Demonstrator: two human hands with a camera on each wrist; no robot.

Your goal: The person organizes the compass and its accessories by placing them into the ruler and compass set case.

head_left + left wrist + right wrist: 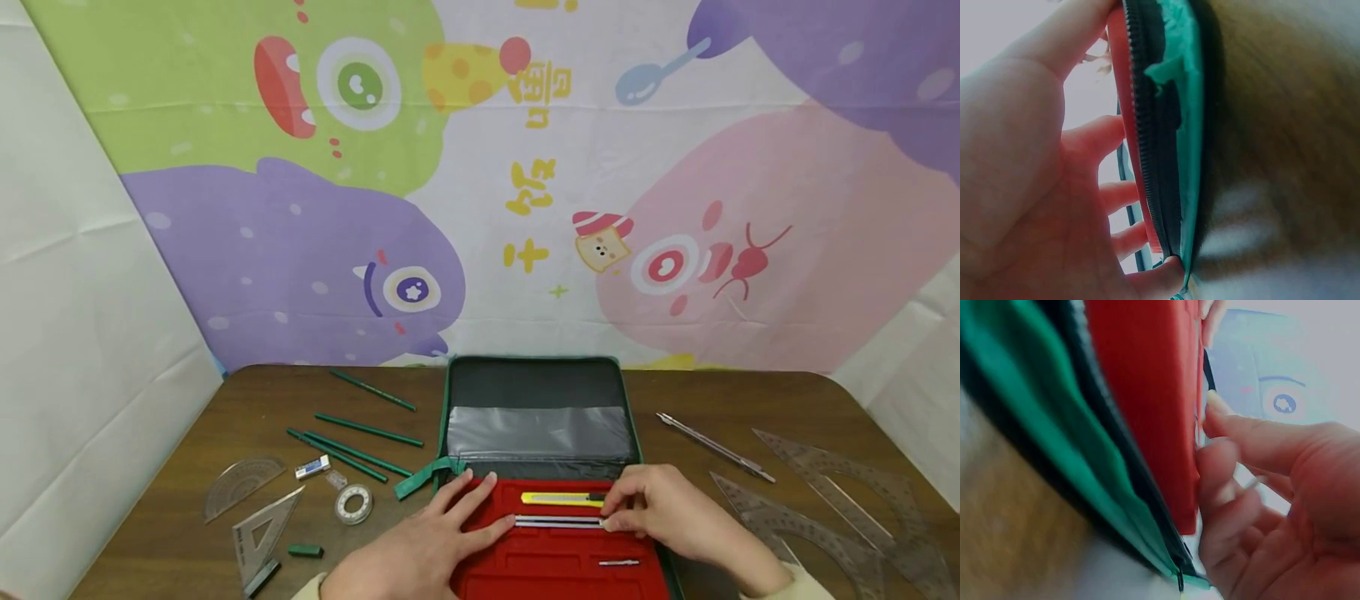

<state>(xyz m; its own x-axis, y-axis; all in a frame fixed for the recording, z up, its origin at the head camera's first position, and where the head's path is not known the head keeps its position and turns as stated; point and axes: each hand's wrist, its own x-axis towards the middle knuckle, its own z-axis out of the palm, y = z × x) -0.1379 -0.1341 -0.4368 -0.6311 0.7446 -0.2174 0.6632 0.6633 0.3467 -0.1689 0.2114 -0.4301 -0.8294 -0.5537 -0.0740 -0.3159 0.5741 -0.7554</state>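
Observation:
In the head view, a green zip case (446, 400) lies unfolded with a red tray (570, 587) in its near half. A slim pale strip with a dark centre line (558, 522), its kind unclear, lies along a tray slot. My right hand (667, 510) pinches its right end between thumb and fingers. My left hand (416, 546) has its fingers spread over the tray's left side, one fingertip at the strip's left end. Just beyond the strip sits a yellow utility knife (558, 498), its black end beside my right fingers. A small metal piece (618, 562) lies nearer.
Left of the case are several green pencils (367, 430), an eraser (312, 467), a tape roll (353, 504), a protractor (243, 485), a set square (262, 529) and a green block (306, 551). To the right lie a metal compass (712, 446) and large clear set squares (847, 492).

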